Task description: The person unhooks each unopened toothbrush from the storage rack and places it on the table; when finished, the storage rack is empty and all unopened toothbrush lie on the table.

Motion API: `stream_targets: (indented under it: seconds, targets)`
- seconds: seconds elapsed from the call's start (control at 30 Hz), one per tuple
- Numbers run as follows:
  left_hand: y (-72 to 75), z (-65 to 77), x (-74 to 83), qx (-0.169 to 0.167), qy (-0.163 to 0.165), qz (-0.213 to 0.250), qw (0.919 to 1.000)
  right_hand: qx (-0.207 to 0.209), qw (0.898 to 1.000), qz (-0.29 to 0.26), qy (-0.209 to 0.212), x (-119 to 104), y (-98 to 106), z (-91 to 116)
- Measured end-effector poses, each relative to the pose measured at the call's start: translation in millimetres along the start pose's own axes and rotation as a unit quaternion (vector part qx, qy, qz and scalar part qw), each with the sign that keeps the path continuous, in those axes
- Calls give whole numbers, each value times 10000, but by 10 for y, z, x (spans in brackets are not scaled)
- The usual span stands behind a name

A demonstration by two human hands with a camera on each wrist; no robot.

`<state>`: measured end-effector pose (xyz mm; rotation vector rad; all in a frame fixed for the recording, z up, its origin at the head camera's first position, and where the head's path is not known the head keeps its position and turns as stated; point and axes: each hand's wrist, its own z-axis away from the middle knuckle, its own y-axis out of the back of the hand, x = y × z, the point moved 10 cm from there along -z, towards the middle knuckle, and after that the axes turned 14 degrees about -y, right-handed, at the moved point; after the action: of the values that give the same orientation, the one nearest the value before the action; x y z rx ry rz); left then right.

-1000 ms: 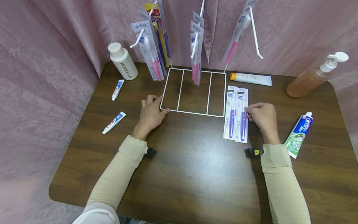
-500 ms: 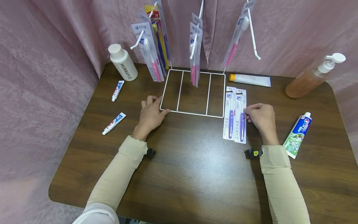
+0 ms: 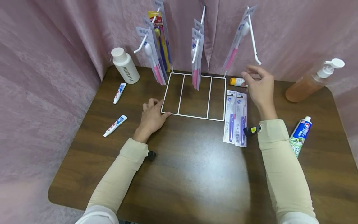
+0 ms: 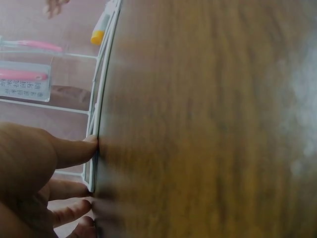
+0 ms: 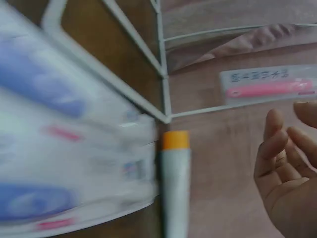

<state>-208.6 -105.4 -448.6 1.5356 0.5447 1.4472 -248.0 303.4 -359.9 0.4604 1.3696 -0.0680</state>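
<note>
In the head view, a white wire display rack point(image 3: 193, 116) stands at the back of the table, with packaged toothbrushes hanging from its hooks. My left hand point(image 3: 152, 119) holds the rack's front left corner; the left wrist view shows its thumb point(image 4: 74, 151) against the front wire. Two packaged purple toothbrushes point(image 3: 230, 124) lie side by side along the rack's right side. My right hand point(image 3: 261, 90) is raised beyond them, loosely bent fingers holding nothing, below the right hook point(image 3: 254, 40). It overlaps the orange-capped tube point(image 3: 237, 81) in the head view.
Several pink-handled packaged toothbrushes point(image 3: 153, 60) hang on the left hook. A white bottle point(image 3: 127, 70) and two small toothpaste tubes point(image 3: 119, 93) are at left. A pump bottle point(image 3: 306, 85) and a large toothpaste tube point(image 3: 301, 133) are at right. A pink curtain point(image 3: 293, 37) closes the back.
My right hand has let go of the right-hand purple toothbrush package and moved up and away toward the right hook. The left hand keeps its place on the rack.
</note>
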Motion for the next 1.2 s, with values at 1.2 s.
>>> stream_targets:
  seconds: [1.2]
  targets:
    - [-9, 33, -13, 32, 6, 89, 10000, -775, 9621, -2581, 409, -596, -216, -336]
